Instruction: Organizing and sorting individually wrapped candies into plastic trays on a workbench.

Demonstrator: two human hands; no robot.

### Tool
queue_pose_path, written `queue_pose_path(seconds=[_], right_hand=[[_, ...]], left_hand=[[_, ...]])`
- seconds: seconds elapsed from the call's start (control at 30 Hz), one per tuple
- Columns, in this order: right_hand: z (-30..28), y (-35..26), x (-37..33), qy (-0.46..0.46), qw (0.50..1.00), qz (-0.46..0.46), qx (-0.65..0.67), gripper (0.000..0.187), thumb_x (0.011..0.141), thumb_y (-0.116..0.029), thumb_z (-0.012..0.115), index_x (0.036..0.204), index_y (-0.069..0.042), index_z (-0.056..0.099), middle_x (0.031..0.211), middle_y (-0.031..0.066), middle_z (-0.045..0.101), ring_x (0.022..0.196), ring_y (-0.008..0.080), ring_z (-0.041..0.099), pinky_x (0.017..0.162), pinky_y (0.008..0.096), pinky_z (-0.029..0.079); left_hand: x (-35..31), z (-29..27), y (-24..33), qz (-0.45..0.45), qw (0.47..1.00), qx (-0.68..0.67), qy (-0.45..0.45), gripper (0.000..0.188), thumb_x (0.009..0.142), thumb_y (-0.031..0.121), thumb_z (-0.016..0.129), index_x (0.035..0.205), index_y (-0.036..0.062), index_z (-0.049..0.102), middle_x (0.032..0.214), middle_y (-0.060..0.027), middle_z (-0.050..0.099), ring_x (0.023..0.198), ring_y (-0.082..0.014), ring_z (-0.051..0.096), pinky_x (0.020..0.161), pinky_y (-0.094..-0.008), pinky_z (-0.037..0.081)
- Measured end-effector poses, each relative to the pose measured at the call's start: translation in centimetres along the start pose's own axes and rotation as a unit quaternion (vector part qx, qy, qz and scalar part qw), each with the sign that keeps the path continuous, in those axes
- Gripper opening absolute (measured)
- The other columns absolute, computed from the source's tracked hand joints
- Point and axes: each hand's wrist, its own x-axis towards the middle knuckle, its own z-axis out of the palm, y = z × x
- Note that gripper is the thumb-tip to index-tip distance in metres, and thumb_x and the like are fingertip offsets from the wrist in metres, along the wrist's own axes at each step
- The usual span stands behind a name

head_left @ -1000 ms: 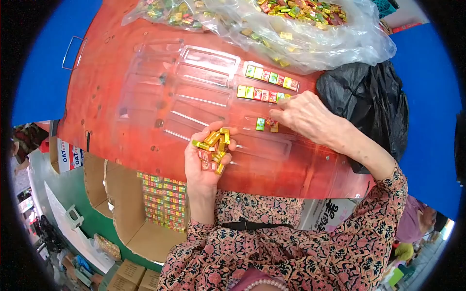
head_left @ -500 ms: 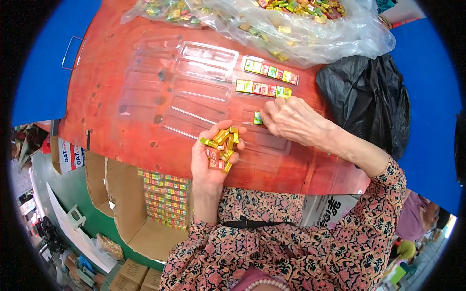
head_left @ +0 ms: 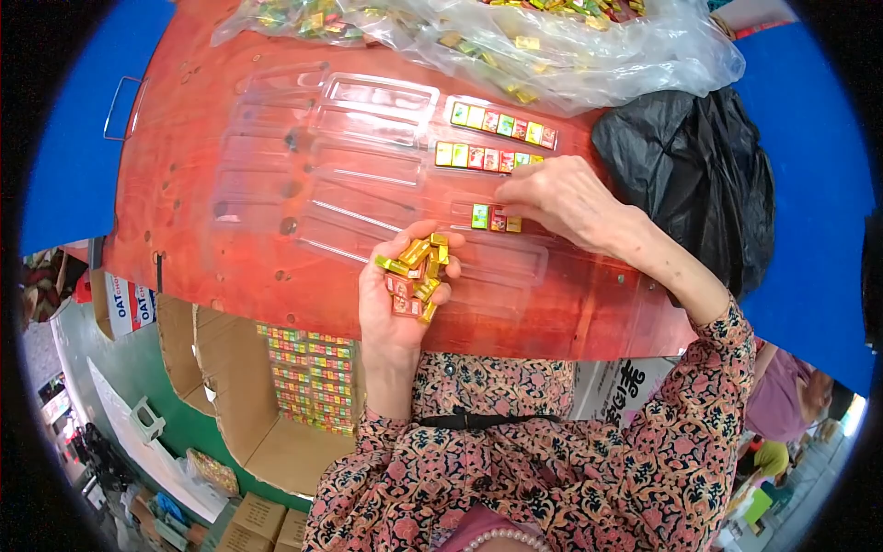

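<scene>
My left hand (head_left: pixel 402 285) is cupped palm up over the near edge of a red table (head_left: pixel 230 184), holding a heap of small foil-wrapped cubes (head_left: pixel 416 271), mostly yellow and red. My right hand (head_left: pixel 561 198) rests fingers down on a clear plastic tray (head_left: pixel 368 166), pressing a cube at the end of a short row of three cubes (head_left: pixel 495 219). Two filled rows of coloured cubes (head_left: pixel 501 121) lie in the tray slots farther back.
A large clear plastic bag of loose cubes (head_left: pixel 515 37) lies along the table's far edge. A black plastic bag (head_left: pixel 699 175) sits at the right. Below the table, an open cardboard box (head_left: pixel 276 396) holds packed cubes. Cartons stand on the floor lower left.
My right hand has shifted along the third tray row, which has grown from one or two cubes to three. My left hand stays in place with its heap.
</scene>
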Motion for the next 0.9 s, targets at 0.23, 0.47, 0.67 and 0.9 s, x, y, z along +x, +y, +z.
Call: queue_pose_path(seconds=[0.23,0.47,0.67,0.9], right_hand=[[0.2,-0.4,-2.6,0.063,0.834,0.291,0.465,0.018,0.081,-0.015,0.058,0.079,0.002,0.061,0.064,-0.0001,0.057,0.057,0.004,0.052,0.048,0.0206,0.045],[2.1,-1.7,-3.3,0.129,0.888,0.283,0.339,0.013,0.078,-0.008,0.057,0.082,0.005,0.06,0.063,0.0055,0.059,0.057,0.0091,0.055,0.053,0.0234,0.046],[2.5,-1.3,-3.4,0.134,0.899,0.274,0.315,0.013,0.074,-0.005,0.057,0.082,0.005,0.059,0.062,0.0091,0.06,0.056,0.01,0.055,0.052,0.0247,0.043],[2.7,-1.4,-3.9,0.167,0.948,0.191,0.19,0.009,0.073,-0.004,0.06,0.079,0.003,0.058,0.068,0.0115,0.055,0.06,0.0209,0.054,0.054,0.0318,0.04]], left_hand=[[0.1,-0.3,0.0,-0.001,1.0,-0.009,0.002,0.034,0.085,0.021,0.04,0.107,-0.001,0.053,0.103,-0.0274,0.052,0.076,-0.0306,0.054,0.045,-0.028,0.046],[0.3,-0.3,-0.4,-0.009,1.0,-0.012,-0.012,0.036,0.086,0.022,0.038,0.108,-0.0017,0.053,0.104,-0.0278,0.051,0.078,-0.0318,0.053,0.045,-0.0287,0.046],[0.3,-0.2,-0.4,-0.008,1.0,-0.013,-0.012,0.036,0.086,0.022,0.037,0.109,-0.0018,0.053,0.105,-0.0281,0.051,0.078,-0.0318,0.053,0.044,-0.0286,0.046],[0.4,-0.3,-0.4,-0.008,1.0,-0.011,-0.002,0.035,0.086,0.022,0.038,0.108,-0.0008,0.053,0.103,-0.0274,0.052,0.077,-0.0315,0.054,0.043,-0.0286,0.046]])
